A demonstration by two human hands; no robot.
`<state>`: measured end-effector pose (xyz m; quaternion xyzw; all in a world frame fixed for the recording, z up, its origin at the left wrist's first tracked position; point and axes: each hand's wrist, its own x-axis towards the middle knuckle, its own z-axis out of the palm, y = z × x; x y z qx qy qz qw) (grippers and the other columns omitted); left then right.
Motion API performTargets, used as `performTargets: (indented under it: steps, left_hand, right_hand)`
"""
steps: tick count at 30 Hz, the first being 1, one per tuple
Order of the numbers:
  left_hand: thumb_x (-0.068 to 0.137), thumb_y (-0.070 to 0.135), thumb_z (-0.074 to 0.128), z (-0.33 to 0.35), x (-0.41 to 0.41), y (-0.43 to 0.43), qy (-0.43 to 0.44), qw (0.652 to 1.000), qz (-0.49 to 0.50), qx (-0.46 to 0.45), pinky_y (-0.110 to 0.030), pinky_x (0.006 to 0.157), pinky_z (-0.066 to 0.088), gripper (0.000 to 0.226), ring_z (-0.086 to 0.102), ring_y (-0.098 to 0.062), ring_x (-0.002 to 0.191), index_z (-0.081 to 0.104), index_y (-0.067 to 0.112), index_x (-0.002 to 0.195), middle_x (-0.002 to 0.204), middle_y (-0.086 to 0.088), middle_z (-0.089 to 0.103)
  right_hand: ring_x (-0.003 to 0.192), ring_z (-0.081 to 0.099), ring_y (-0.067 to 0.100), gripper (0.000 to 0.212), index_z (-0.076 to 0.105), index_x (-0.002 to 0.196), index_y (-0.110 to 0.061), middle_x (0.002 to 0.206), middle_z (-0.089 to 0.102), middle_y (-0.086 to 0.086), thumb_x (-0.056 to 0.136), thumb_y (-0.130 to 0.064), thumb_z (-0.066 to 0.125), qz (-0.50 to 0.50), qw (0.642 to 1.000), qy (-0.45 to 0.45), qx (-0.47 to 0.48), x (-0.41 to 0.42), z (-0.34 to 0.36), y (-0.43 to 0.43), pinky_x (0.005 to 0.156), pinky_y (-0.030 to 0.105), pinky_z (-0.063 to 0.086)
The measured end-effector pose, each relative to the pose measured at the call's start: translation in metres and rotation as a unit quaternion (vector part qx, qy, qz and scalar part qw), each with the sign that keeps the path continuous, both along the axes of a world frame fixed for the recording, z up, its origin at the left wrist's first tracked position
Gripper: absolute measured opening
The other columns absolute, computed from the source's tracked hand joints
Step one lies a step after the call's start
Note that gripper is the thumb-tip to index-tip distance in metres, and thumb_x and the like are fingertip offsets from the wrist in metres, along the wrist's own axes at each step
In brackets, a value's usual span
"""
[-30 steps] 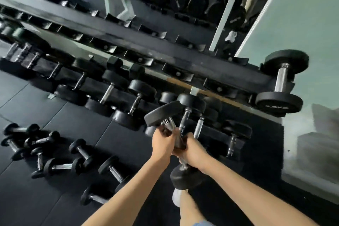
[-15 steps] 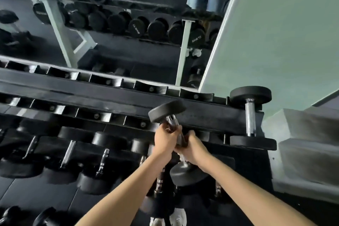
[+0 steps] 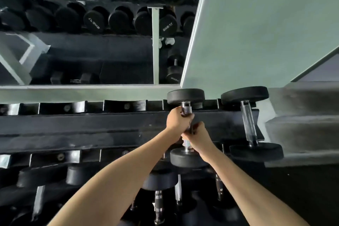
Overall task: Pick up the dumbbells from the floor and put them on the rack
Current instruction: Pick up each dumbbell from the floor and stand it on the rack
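"How far along is this?"

"Read the top tier of the rack (image 3: 73, 124) from the left. A run of saddles (image 3: 62, 108) stands unfilled, so I'd say there's room for many more. Then comes the left hand (image 3: 176, 121), its fingers wrapped round the far part of the dumbbell (image 3: 185, 96) handle. The right hand (image 3: 199, 138) is curled round the near part, just beside it."

"Is it down?"

"I can't tell. It lies across the tier, the far head over the back rail and the near head over the front. Both hands are clamped on it, so it isn't released yet."

"And to its right?"

"One racked dumbbell (image 3: 249, 124) at the end of the tier, near it but apart."

"What's left?"

"Seating it, letting go, then fetching more. The floor is out of sight, so I can't say how many lie there."
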<state>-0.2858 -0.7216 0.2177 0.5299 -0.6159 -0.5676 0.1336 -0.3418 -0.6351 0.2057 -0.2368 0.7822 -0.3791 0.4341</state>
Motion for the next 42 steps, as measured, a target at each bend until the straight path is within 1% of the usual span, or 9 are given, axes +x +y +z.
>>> performTargets:
  steps: [7, 12, 15, 21, 23, 27, 30, 33, 42]
  left_hand:
    - [0.084, 0.019, 0.066, -0.026, -0.006, -0.016, -0.026, 0.998, -0.056, 0.006, -0.037, 0.074, 0.049, 0.011, 0.057, -0.023, 0.078, 0.062, 0.009, 0.086, 0.08, -0.005, 0.063]
    - [0.086, 0.024, 0.064, -0.029, -0.004, -0.014, -0.03, 0.997, -0.07, -0.011, -0.031, 0.069, 0.044, 0.016, 0.054, -0.02, 0.076, 0.06, 0.009, 0.088, 0.076, 0.0, 0.059]
    - [0.087, 0.028, 0.064, -0.027, -0.002, -0.013, -0.037, 0.996, -0.079, -0.01, -0.033, 0.076, 0.048, 0.028, 0.059, -0.022, 0.085, 0.062, 0.007, 0.105, 0.093, -0.006, 0.066]
    - [0.088, 0.035, 0.062, -0.021, 0.027, 0.0, -0.023, 0.999, 0.001, 0.038, -0.04, 0.094, 0.052, 0.053, 0.063, -0.024, 0.106, 0.05, 0.011, 0.134, 0.118, -0.006, 0.065]
    - [0.089, 0.033, 0.061, -0.02, 0.05, 0.008, -0.009, 0.997, 0.062, 0.043, -0.043, 0.092, 0.053, 0.043, 0.065, -0.022, 0.093, 0.057, 0.011, 0.125, 0.112, -0.006, 0.067]
    - [0.09, 0.026, 0.061, -0.017, 0.105, 0.031, 0.046, 0.985, 0.158, 0.059, -0.041, 0.078, 0.058, 0.016, 0.061, -0.017, 0.074, 0.063, 0.011, 0.097, 0.098, -0.011, 0.068]
    - [0.091, 0.021, 0.06, -0.015, 0.145, 0.066, 0.062, 0.976, 0.199, 0.057, -0.031, 0.065, 0.055, 0.009, 0.058, -0.013, 0.068, 0.061, 0.018, 0.082, 0.088, -0.009, 0.066]
    - [0.091, 0.02, 0.061, -0.016, 0.183, 0.116, 0.061, 0.968, 0.241, 0.045, -0.028, 0.062, 0.054, 0.008, 0.058, -0.013, 0.064, 0.063, 0.013, 0.087, 0.084, -0.008, 0.065]
    - [0.091, 0.019, 0.061, -0.039, 0.306, 0.299, 0.013, 0.926, 0.371, 0.072, -0.027, 0.058, 0.051, 0.011, 0.057, -0.014, 0.064, 0.061, 0.016, 0.08, 0.078, -0.008, 0.062]
  right_hand:
    - [0.074, 0.057, 0.017, 0.035, 0.04, 0.089, -0.015, 0.088, 0.059, 0.007, 0.078, -0.018, 0.073, -0.038, 0.999, -0.015, 0.033, -0.004, -0.03, -0.014, 0.065, 0.031, 0.046]
    - [0.063, 0.051, 0.01, 0.035, 0.037, 0.08, -0.017, 0.074, 0.054, -0.001, 0.079, -0.014, 0.072, -0.04, 0.999, 0.001, 0.02, -0.003, -0.03, -0.014, 0.057, 0.024, 0.041]
    - [0.062, 0.052, 0.012, 0.035, 0.039, 0.085, -0.014, 0.073, 0.055, -0.003, 0.078, -0.022, 0.072, -0.026, 0.998, 0.032, 0.037, -0.001, -0.031, -0.015, 0.058, 0.029, 0.041]
    - [0.076, 0.059, 0.021, 0.046, 0.047, 0.103, -0.013, 0.085, 0.061, -0.004, 0.081, -0.05, 0.063, 0.012, 0.967, 0.237, 0.097, 0.004, -0.017, -0.007, 0.064, 0.031, 0.04]
    - [0.081, 0.063, 0.023, 0.054, 0.051, 0.11, -0.011, 0.093, 0.065, 0.0, 0.081, -0.055, 0.061, -0.009, 0.937, 0.347, 0.045, 0.012, -0.011, 0.004, 0.063, 0.03, 0.039]
    - [0.07, 0.066, 0.024, 0.038, 0.06, 0.098, -0.007, 0.086, 0.069, 0.004, 0.08, -0.04, 0.069, -0.032, 0.878, 0.471, -0.077, 0.037, 0.0, 0.037, 0.054, 0.027, 0.043]
    - [0.065, 0.065, 0.018, 0.04, 0.06, 0.093, -0.01, 0.082, 0.068, 0.0, 0.081, -0.047, 0.054, -0.012, 0.879, 0.459, -0.125, 0.064, 0.009, 0.076, 0.052, 0.026, 0.046]
    - [0.063, 0.064, 0.016, 0.042, 0.061, 0.091, -0.012, 0.08, 0.067, -0.003, 0.08, -0.05, 0.049, 0.037, 0.895, 0.424, -0.136, 0.096, 0.008, 0.122, 0.05, 0.025, 0.042]
    - [0.071, 0.052, 0.012, 0.026, 0.056, 0.095, -0.017, 0.081, 0.054, -0.01, 0.088, -0.043, 0.058, 0.255, 0.927, 0.269, -0.06, 0.186, -0.01, 0.255, 0.064, 0.026, 0.036]
